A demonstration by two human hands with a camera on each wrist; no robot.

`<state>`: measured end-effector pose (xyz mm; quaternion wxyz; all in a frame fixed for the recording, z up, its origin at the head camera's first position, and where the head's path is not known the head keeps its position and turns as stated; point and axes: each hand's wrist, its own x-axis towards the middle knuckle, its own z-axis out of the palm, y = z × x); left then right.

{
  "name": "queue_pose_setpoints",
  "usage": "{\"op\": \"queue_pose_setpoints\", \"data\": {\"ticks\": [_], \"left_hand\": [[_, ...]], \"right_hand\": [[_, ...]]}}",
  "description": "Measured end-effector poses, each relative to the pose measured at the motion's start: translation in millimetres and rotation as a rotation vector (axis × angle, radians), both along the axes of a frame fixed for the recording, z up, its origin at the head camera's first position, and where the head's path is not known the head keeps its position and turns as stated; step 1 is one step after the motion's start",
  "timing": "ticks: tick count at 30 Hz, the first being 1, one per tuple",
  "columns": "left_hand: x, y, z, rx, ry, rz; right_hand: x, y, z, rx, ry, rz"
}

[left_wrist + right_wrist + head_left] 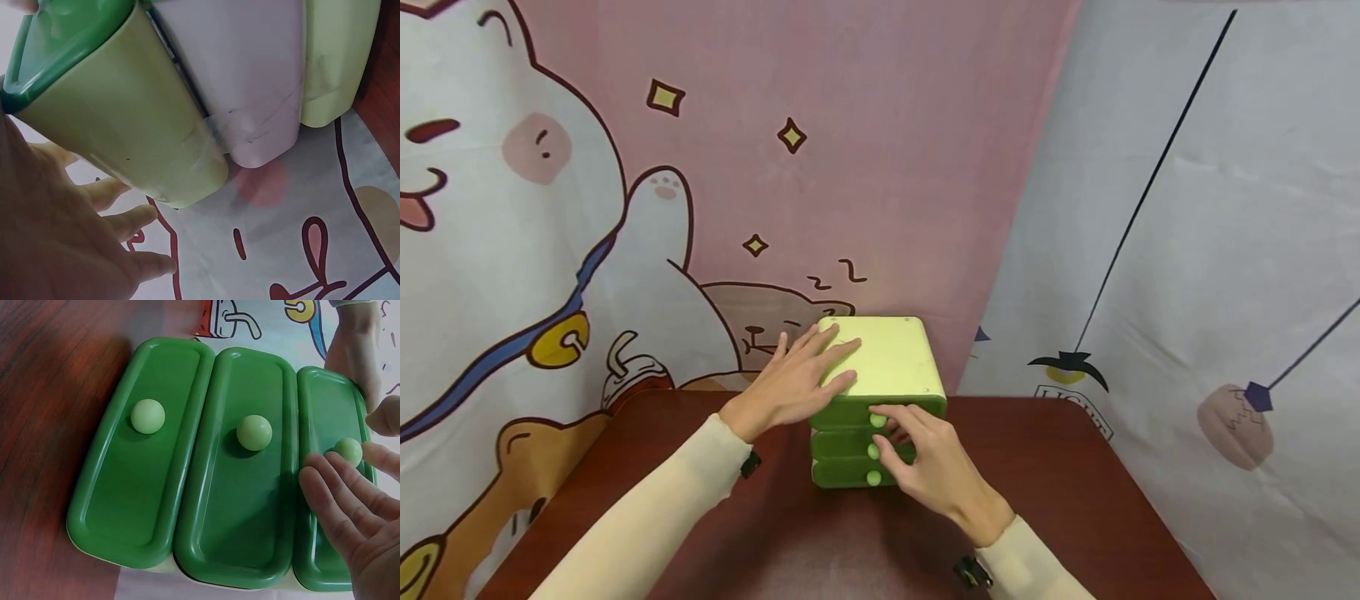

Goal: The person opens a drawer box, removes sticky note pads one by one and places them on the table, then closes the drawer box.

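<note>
A small cabinet with a pale yellow-green top (887, 358) and three green drawer fronts stands on the table, each front with a round light green knob. All the drawers look closed. My left hand (797, 379) rests on the left part of the cabinet top, fingers spread. At the front, my right hand (936, 462) is at the top drawer's knob (348, 451), with fingertips close around it and the thumb apart; contact is unclear. The middle knob (254, 432) and bottom knob (147, 416) show plainly in the right wrist view.
The dark red-brown table (1037, 483) extends around the cabinet. A cloth with cartoon animals (880, 167) hangs behind it. In the left wrist view, the cabinet's side has a pink middle section (250, 75) between yellow-green ones, with clear tape across a seam.
</note>
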<state>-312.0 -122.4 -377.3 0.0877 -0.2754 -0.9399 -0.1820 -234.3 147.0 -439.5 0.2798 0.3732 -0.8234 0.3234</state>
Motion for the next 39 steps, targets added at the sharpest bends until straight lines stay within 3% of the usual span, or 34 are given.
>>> {"op": "queue_pose_setpoints", "data": {"ticks": [13,24,39], "left_hand": [[-4.9,-3.1,8.1,-0.030,-0.080,-0.020],[-5.4,-4.2,6.5,-0.018,-0.099,-0.032],[-4.5,-4.4,5.4,0.000,-0.111,-0.034]], "right_hand": [[-5.2,-3.5,2.2,-0.008,0.000,0.007],[-6.2,-4.9,3.4,0.008,0.072,-0.076],[-5.2,-5.9,1.0,0.002,0.110,-0.086]]}}
